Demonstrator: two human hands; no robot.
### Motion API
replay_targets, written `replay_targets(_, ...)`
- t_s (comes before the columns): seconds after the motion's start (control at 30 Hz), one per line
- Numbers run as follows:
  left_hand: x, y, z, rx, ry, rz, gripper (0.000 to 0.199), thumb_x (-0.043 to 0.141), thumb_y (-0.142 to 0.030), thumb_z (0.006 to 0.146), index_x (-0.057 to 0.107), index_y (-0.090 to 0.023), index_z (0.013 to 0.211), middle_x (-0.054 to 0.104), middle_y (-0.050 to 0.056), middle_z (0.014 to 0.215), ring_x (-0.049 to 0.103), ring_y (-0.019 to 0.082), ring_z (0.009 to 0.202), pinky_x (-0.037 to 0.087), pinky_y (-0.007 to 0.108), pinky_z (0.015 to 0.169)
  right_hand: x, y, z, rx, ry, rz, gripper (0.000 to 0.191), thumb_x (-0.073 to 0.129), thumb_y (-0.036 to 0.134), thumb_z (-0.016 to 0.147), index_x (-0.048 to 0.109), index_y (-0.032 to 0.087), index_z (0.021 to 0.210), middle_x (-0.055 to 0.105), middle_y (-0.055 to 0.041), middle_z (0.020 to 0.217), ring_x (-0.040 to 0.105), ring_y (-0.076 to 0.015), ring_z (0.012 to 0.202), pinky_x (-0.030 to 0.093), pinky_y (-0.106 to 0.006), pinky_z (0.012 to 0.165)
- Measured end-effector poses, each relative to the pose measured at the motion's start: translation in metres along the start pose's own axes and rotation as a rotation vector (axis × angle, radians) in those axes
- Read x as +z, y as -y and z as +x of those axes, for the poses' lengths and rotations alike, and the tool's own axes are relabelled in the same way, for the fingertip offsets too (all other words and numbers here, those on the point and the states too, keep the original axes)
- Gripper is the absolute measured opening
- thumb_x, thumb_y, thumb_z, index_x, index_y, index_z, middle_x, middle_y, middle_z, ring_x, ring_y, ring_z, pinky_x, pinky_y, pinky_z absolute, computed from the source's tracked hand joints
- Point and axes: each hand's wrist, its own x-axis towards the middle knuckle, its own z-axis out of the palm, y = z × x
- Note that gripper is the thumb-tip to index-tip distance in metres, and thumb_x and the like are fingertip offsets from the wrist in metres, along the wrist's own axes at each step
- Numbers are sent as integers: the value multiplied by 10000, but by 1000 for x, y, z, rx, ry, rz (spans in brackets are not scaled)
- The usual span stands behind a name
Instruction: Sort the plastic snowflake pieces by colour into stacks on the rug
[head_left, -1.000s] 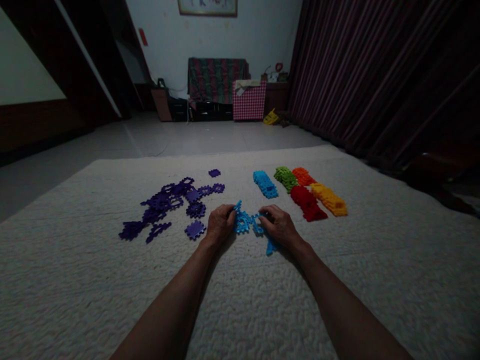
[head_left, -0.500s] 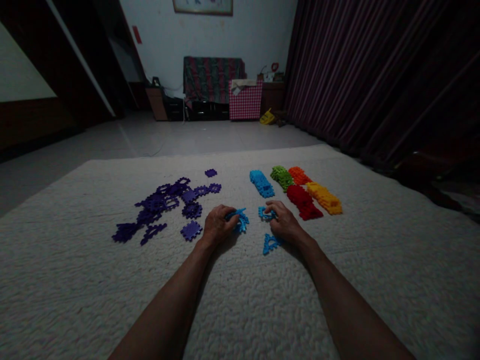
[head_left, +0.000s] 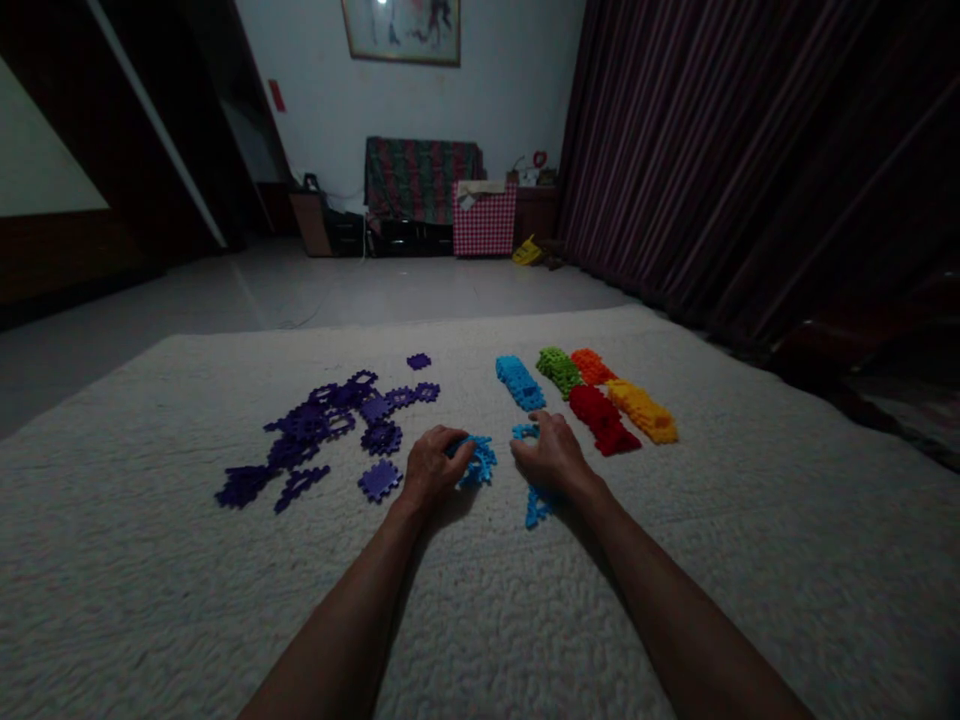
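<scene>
My left hand [head_left: 433,466] is closed around several light-blue interlocking toy pieces [head_left: 480,462] with toothed edges, fanned out to the right of the thumb. To its right, my right hand [head_left: 553,452] has its thumb and fingers around another light-blue piece [head_left: 524,431], partly covered by the thumb. Below that hand, a triangular light-blue piece [head_left: 537,508] lies on the quilted mat [head_left: 480,610], its right side hidden by the wrist. Beyond the hands lies a row of stacked light-blue pieces [head_left: 519,382].
Purple pieces [head_left: 307,425] are scattered on the left, with a purple square [head_left: 380,480] near my left hand. Green [head_left: 559,371], orange [head_left: 591,366], red [head_left: 600,420] and yellow [head_left: 643,410] stacks lie at the right. A dark curtain [head_left: 675,150] hangs beyond.
My right thumb has moved across the light-blue piece, which now shows between thumb and fingers. My left hand keeps its pieces. The view has tilted up slightly.
</scene>
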Motion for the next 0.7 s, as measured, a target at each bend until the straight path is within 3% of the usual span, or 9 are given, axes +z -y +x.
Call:
replay_targets(0.23, 2, 4, 0, 12, 4, -21, 151, 612, -281, 855, 736, -202, 890, 737, 56, 896, 670, 182, 852, 510, 312, 817, 6, -7, 42, -24, -232, 142, 531, 646, 282, 727, 529, 167, 1232, 557, -150, 1187, 551, -285, 1093, 471, -413, 947)
replay_targets(0.7, -1, -2, -1, -14, 32, -9, 139, 613, -249, 851, 733, -197, 900, 728, 53, 905, 662, 185, 866, 497, 314, 822, 23, -15, 51, -46, -238, 115, 546, 665, 296, 744, 528, 159, 1254, 562, -157, 1231, 527, -308, 1159, 464, -445, 987)
